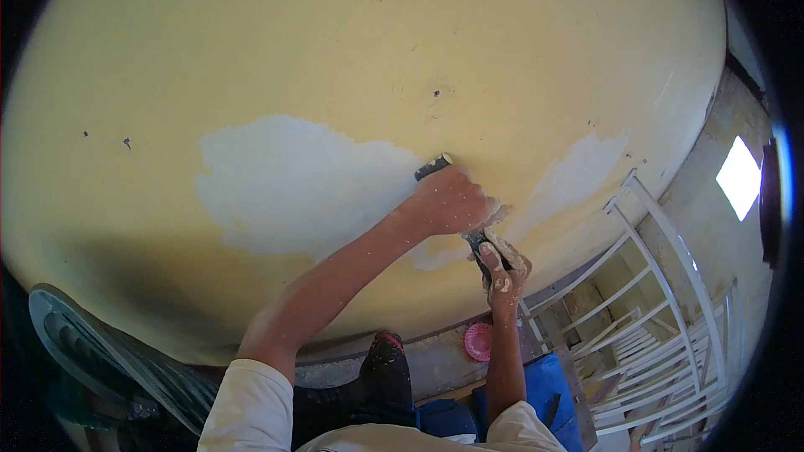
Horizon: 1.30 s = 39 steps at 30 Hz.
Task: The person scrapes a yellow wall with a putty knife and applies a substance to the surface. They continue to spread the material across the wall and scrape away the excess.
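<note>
left hand [455, 200]: fingers wrapped round dark handle [433, 168], by large white patch's [285, 184] right edge | right hand [507, 272], smeared: fingers gripping dark tool [478, 244], just below | yellow wall [419, 42] behind | pink dish [478, 341] lower | white railing [670, 285] far right

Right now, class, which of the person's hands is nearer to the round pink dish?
Right. In the picture, the right hand is above the pink dish and slightly to its right; the left hand is farther up.
</note>
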Available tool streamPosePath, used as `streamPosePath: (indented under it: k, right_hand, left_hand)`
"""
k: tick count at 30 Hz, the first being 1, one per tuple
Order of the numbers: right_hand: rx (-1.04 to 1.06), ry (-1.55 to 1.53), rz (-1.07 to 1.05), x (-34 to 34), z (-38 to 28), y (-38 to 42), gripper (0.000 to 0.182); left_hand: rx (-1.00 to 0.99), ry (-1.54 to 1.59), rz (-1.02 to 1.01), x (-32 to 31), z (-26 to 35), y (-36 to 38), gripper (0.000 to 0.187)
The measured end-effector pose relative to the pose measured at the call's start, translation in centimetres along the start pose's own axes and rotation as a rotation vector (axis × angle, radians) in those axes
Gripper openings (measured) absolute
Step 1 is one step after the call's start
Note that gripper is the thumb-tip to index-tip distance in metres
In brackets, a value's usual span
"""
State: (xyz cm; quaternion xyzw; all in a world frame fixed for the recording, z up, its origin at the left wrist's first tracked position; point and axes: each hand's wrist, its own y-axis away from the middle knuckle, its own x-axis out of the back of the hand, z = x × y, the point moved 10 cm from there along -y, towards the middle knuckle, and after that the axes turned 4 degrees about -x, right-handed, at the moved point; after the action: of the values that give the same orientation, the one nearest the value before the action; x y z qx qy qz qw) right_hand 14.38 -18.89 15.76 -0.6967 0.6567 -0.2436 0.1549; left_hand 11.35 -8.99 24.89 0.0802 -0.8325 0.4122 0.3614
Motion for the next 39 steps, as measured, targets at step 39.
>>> streamPosePath:
  k: [39]
  right_hand:
    - [0.192,0.079,-0.121,-3.1,-6.5,-2.4,0.025]
  left_hand:
    - [0.188,-0.09,0.256,4.7,-3.3,2.8,0.021]
